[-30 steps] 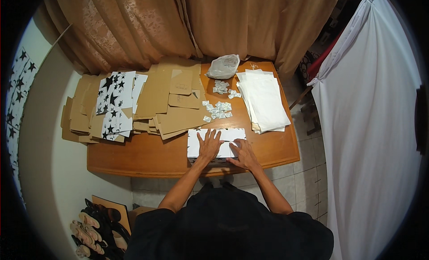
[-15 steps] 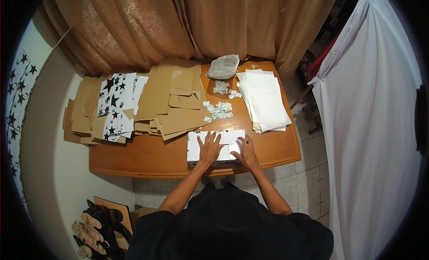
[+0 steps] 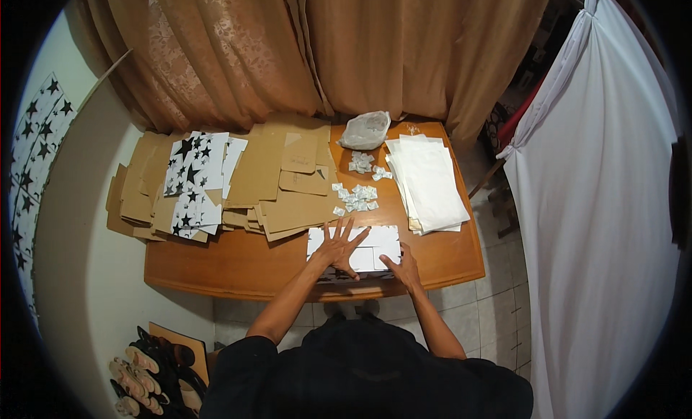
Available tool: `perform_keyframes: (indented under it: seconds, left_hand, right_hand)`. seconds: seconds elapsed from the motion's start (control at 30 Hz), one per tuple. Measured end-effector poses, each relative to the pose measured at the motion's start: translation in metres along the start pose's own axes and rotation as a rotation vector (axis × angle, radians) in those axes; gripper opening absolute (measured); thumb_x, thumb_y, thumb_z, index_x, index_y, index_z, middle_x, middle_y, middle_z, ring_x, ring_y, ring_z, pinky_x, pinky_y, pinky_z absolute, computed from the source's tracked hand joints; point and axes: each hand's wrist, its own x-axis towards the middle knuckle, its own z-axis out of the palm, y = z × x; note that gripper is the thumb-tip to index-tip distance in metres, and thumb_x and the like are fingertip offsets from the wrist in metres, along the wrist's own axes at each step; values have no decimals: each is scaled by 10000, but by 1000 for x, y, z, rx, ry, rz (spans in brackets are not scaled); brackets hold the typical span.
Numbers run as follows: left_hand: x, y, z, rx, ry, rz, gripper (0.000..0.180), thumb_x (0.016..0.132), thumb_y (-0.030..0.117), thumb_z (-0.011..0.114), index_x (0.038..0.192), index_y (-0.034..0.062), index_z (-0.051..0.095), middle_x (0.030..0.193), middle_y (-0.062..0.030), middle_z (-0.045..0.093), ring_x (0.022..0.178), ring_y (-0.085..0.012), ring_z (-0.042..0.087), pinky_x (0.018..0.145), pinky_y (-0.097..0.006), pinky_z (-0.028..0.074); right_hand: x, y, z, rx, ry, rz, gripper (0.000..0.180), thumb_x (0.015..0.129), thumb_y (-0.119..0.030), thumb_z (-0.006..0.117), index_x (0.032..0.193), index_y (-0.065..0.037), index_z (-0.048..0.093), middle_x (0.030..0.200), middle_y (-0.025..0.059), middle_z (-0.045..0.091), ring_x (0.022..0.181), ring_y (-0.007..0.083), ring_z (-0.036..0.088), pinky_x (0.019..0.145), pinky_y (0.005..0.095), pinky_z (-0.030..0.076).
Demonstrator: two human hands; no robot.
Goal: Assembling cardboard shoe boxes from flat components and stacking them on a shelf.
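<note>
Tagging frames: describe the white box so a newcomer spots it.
On the wooden table, go to the near edge. The white box sits there beneath the spread left hand, the right hand at its right end. Unlike the flat star-printed sheets farther left, it has depth.

Brown curtains [image 3: 404, 51] hang behind a wooden table [image 3: 223, 268]; grey floor tiles [image 3: 497, 304] meet a pale wall [image 3: 79, 275].

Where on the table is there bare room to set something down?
The table is bare left of the star-printed box, between cardboard and near edge, and right of the right hand, below the white sheets. Cardboard crowds the back left; the plastic bag and small packets crowd the back middle.
</note>
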Motion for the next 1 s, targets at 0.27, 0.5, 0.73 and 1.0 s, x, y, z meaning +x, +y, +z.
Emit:
perform_keyframes:
  seconds: [0.27,0.5,0.73,1.0]
  left_hand:
    - [-2,-19,0,-94,3,-51,1446,453,704,868,1619,248,144,1622,-291,143,1497,-482,144,1087,-797,142]
    - [-15,5,6,-157,308,-2,717,821,432,773,1436,171,512,1482,-169,459,1389,-373,405,1089,-581,364]
    - [-17,5,-1,-165,430,-22,595,885,358,716,1400,118,539,1349,-172,577,1296,-355,511,1062,-562,399]
    - [-29,1,-11,-457,433,-184,556,991,426,565,1373,24,534,1307,-227,610,1227,-403,561,1046,-478,429]
  right_hand:
    - [-2,26,14,8,42,36,967,840,-624,721,1436,69,406,1283,331,578,1200,411,584,1007,463,468]
    - [0,68,18,745,-136,578,770,908,-721,531,1394,-125,502,1202,118,583,981,187,548,811,362,481]
    - [-2,41,16,918,-60,507,642,946,-630,516,1418,-194,510,1239,1,592,1009,154,550,842,349,435]
    - [26,-6,6,1028,99,297,515,953,-131,704,1424,-62,508,1111,-18,633,886,48,596,666,197,509]
